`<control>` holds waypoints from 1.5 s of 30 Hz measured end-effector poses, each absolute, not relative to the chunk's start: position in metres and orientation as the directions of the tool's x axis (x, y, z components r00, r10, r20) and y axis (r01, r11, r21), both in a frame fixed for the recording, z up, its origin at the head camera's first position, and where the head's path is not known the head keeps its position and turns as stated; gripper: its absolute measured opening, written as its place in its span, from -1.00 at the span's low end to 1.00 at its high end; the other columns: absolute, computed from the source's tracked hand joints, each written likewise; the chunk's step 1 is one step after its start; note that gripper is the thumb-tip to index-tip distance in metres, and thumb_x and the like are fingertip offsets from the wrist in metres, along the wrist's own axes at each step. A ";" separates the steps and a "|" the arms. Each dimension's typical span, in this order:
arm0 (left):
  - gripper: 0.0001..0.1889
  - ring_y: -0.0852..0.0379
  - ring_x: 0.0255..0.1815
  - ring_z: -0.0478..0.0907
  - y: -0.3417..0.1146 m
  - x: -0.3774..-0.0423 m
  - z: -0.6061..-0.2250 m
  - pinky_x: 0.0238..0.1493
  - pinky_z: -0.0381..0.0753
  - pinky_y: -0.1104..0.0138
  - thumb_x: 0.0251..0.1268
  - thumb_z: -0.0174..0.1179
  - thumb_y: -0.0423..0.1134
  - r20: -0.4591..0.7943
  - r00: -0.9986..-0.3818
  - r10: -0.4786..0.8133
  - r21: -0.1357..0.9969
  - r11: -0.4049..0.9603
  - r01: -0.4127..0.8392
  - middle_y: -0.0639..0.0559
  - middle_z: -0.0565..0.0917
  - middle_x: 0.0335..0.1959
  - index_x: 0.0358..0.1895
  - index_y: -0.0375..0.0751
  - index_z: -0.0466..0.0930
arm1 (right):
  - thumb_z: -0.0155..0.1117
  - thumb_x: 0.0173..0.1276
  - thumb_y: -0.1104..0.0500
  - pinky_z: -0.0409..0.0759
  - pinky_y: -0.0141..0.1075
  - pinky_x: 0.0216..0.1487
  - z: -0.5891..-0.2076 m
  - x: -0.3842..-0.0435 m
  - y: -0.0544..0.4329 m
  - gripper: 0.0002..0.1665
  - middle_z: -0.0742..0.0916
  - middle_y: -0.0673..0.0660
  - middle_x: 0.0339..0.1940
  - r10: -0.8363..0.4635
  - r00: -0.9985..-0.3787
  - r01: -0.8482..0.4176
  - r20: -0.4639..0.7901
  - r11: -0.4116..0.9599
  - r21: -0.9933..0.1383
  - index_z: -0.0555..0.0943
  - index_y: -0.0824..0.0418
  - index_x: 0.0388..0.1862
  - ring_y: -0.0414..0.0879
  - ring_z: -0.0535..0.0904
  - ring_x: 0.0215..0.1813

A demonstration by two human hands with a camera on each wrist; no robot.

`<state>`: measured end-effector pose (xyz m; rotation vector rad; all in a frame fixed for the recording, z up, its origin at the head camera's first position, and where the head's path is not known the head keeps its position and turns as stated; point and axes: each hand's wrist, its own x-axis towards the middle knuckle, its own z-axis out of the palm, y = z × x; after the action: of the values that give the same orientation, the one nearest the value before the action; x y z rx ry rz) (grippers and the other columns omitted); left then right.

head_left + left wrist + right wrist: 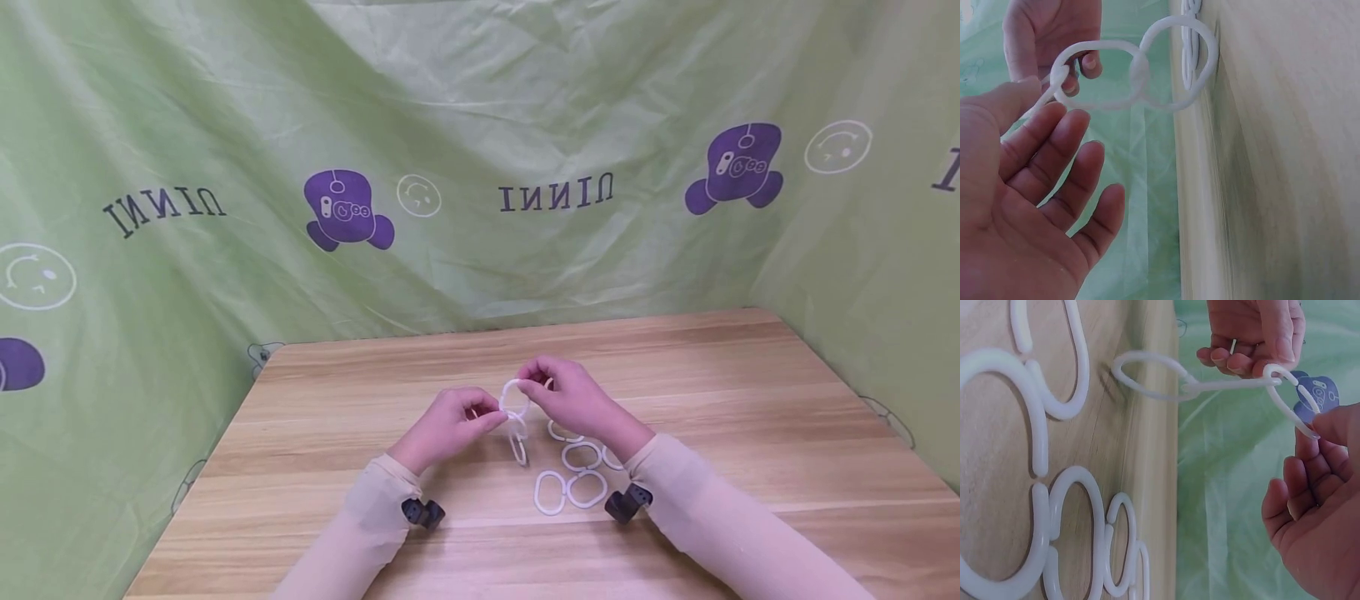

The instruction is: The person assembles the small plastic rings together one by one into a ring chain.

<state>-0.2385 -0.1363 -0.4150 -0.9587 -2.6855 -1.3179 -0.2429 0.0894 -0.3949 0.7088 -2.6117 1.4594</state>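
Note:
Between both hands is a short chain of white plastic C-shaped rings, like shower curtain rings. My right hand (576,398) pinches the upper ring (1280,411) between thumb and fingertips. My left hand (454,425) pinches the chain near where that ring meets the middle ring (1232,384). The lowest ring (1147,356) hangs linked from the middle one, just above the table. In the left wrist view, the thumb and index finger of the left hand meet at the end of the middle ring (1100,45), while its other fingers are loosely bent.
Several loose white rings (537,493) lie on the wooden table (322,475), in front of and below the right forearm, some partly hidden by it. A green printed curtain (465,275) encloses the back and sides. Small black cameras (628,503) sit on both wrists.

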 end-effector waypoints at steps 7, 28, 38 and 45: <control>-0.91 0.20 -0.42 0.51 -0.137 -0.239 -0.413 -0.37 0.55 0.34 0.35 0.27 -0.18 0.300 -0.830 0.471 0.722 0.456 0.520 0.22 0.64 -0.43 -0.28 -0.08 0.71 | 0.27 0.42 0.15 0.53 -0.25 -0.26 -0.393 -0.242 0.089 -0.91 0.64 0.00 -0.36 -0.363 -0.891 -0.417 0.274 0.411 -0.811 0.60 0.14 -0.19 -0.10 0.52 -0.28; -0.91 0.20 -0.43 0.49 -0.139 -0.241 -0.412 -0.41 0.52 0.34 0.35 0.27 -0.19 0.309 -0.850 0.426 0.734 0.461 0.498 0.22 0.60 -0.47 -0.28 -0.09 0.70 | 0.34 0.19 0.33 0.52 -0.21 -0.19 -0.435 -0.269 0.123 -0.86 0.63 -0.10 -0.48 -0.571 -0.820 -0.470 -0.031 0.703 -0.534 0.64 0.07 -0.40 -0.19 0.51 -0.36; -0.91 0.20 -0.43 0.48 -0.139 -0.243 -0.417 -0.41 0.53 0.34 0.35 0.27 -0.19 0.283 -0.849 0.447 0.730 0.473 0.493 0.21 0.59 -0.45 -0.28 -0.09 0.69 | 0.28 0.28 0.29 0.47 -0.22 -0.27 -0.430 -0.265 0.122 -0.83 0.54 -0.06 -0.53 -0.566 -0.823 -0.483 -0.045 0.739 -0.469 0.52 0.08 -0.45 -0.16 0.46 -0.40; -0.92 0.21 -0.42 0.49 -0.141 -0.244 -0.422 -0.37 0.54 0.35 0.34 0.27 -0.21 0.276 -0.849 0.451 0.728 0.479 0.491 0.20 0.60 -0.45 -0.29 -0.11 0.69 | 0.24 0.39 0.24 0.52 -0.22 -0.27 -0.415 -0.264 0.120 -0.93 0.58 -0.02 -0.44 -0.516 -0.850 -0.455 0.107 0.617 -0.642 0.54 0.11 -0.31 -0.14 0.49 -0.36</control>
<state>-0.2444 -0.1408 -0.4220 -0.8481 -2.6615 -1.3336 -0.2636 0.1201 -0.4153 0.8748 -2.9034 1.1128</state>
